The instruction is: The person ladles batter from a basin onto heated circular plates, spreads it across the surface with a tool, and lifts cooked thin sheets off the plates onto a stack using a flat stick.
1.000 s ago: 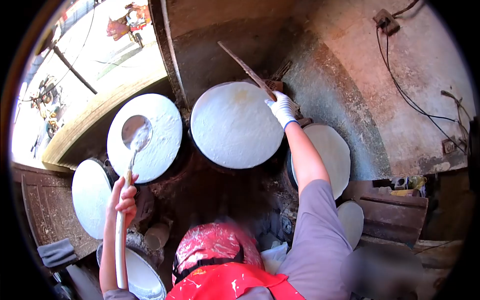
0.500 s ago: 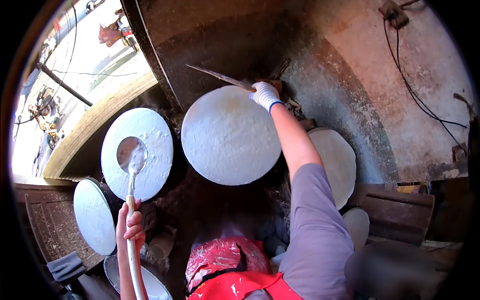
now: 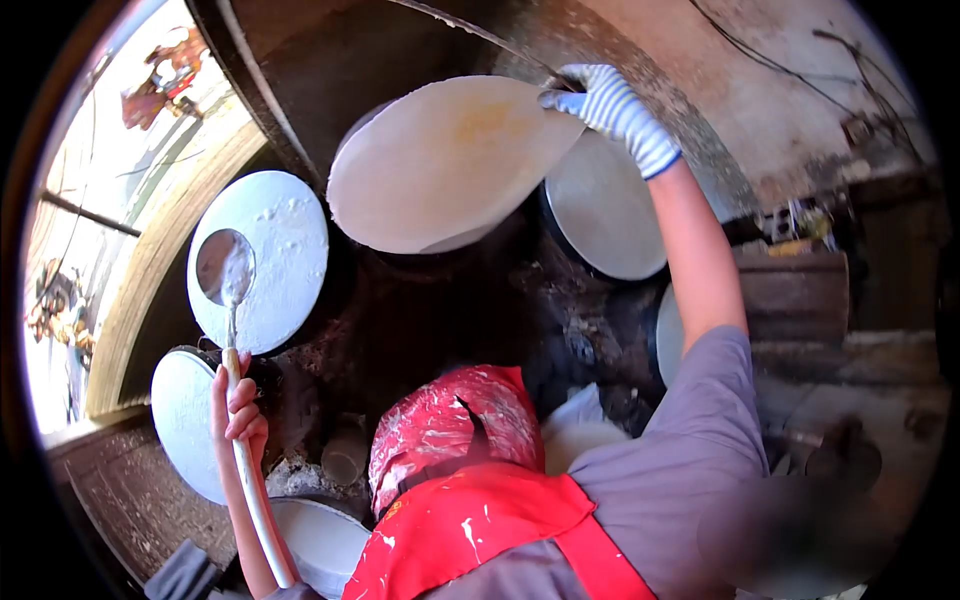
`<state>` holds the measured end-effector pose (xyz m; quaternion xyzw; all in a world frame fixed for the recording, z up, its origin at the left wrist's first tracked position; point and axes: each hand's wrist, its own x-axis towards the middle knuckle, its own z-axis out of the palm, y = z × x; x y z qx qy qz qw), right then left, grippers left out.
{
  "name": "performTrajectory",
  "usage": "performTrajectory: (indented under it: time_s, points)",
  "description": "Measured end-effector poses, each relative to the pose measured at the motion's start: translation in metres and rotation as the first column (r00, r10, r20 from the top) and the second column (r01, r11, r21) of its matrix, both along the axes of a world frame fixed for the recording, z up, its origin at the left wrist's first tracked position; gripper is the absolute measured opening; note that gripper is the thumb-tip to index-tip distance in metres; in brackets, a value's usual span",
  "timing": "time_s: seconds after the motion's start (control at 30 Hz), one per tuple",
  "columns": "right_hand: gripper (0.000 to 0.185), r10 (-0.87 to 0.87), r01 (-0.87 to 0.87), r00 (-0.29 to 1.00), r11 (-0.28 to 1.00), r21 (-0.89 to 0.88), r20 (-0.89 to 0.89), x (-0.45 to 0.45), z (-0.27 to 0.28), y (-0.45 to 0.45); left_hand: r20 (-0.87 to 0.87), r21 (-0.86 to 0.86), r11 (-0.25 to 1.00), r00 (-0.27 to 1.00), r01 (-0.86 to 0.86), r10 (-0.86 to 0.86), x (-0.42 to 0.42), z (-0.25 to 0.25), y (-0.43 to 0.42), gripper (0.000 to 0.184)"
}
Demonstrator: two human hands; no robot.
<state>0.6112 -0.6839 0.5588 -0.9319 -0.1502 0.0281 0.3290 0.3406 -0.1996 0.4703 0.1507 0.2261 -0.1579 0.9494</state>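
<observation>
My left hand [image 3: 240, 405], bare, is wrapped around the long pale handle of a metal ladle [image 3: 226, 266]. The ladle's bowl rests on or just over a round white sheet of batter [image 3: 285, 225] on the left pan. In a striped glove, my right hand [image 3: 615, 115] pinches the right edge of a large, thin round flatbread [image 3: 430, 175] with a browned patch, which hangs tilted and partly lifted off the middle pan. A long thin stick [image 3: 475, 30] also sticks out from that glove toward the upper left; the exact grip on it is partly hidden.
Another white round [image 3: 180, 430] lies at the lower left, and a pan with a pale surface [image 3: 605, 210] stands right of the middle. Below the left hand is a tub [image 3: 345, 515] with whitish contents. A wall [image 3: 640, 35] rises behind; cables hang at upper right.
My right hand has moved right and taken hold of the flatbread's edge, lifting it from the middle pan. The ladle stays over the left round, whose middle is now whiter. The view has shifted.
</observation>
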Motion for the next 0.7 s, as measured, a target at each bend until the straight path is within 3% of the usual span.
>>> performTrajectory:
  time_s: [0.1, 0.2, 0.3, 0.33, 0.43, 0.47, 0.53, 0.57, 0.63, 0.67, 0.7]
  points:
    - [0.027, 0.005, -0.009, 0.996, 0.999, 0.050, 0.087, -0.079, 0.000, -0.034, -0.030, -0.011, 0.997, 0.997, 0.075, -0.075, -0.009, 0.007, 0.003, 0.040]
    - [0.026, -0.199, 0.282, 0.927, 0.929, -0.241, 0.317, -0.175, 0.018, -0.046, 0.013, 0.055, 0.980, 0.981, 0.192, -0.193, -0.012, 0.010, 0.004, 0.040]
    - [0.025, -0.242, 0.274, 0.873, 0.961, -0.017, 0.423, -0.245, 0.002, -0.090, 0.029, -0.019, 0.958, 0.958, 0.285, -0.284, -0.015, 0.005, -0.005, 0.041]
    - [0.026, -0.335, 0.384, 0.878, 0.919, -0.089, 0.341, -0.268, -0.017, -0.099, 0.025, 0.037, 0.938, 0.938, 0.345, -0.346, -0.013, -0.010, -0.006, 0.042]
    - [0.026, -0.390, 0.483, 0.797, 0.870, -0.099, 0.462, -0.346, -0.020, -0.101, -0.018, 0.027, 0.933, 0.933, 0.360, -0.359, -0.014, -0.012, -0.020, 0.042]
    - [0.024, -0.385, 0.485, 0.763, 0.872, -0.065, 0.519, -0.370, -0.029, -0.107, 0.044, 0.006, 0.917, 0.916, 0.398, -0.398, -0.010, -0.026, -0.014, 0.043]
    - [0.027, -0.547, 0.643, 0.698, 0.763, -0.068, 0.463, -0.428, -0.047, -0.094, 0.024, -0.026, 0.911, 0.912, 0.411, -0.410, -0.013, -0.023, -0.019, 0.043]
    - [0.028, -0.608, 0.694, 0.646, 0.719, -0.024, 0.462, -0.464, -0.055, -0.075, 0.124, -0.068, 0.872, 0.871, 0.485, -0.475, -0.017, -0.042, 0.000, 0.043]
    - [0.034, -0.570, 0.703, 0.613, 0.709, -0.050, 0.547, -0.520, -0.086, -0.063, 0.174, -0.095, 0.847, 0.847, 0.523, -0.503, -0.018, -0.039, 0.000, 0.044]
    - [0.036, -0.605, 0.770, 0.568, 0.629, -0.102, 0.557, -0.543, -0.110, -0.054, 0.189, -0.104, 0.831, 0.831, 0.547, -0.523, -0.009, -0.036, 0.001, 0.046]
    - [0.038, -0.690, 0.812, 0.520, 0.582, -0.041, 0.504, -0.574, -0.129, -0.039, 0.201, -0.094, 0.826, 0.823, 0.556, -0.531, -0.011, -0.034, 0.003, 0.046]
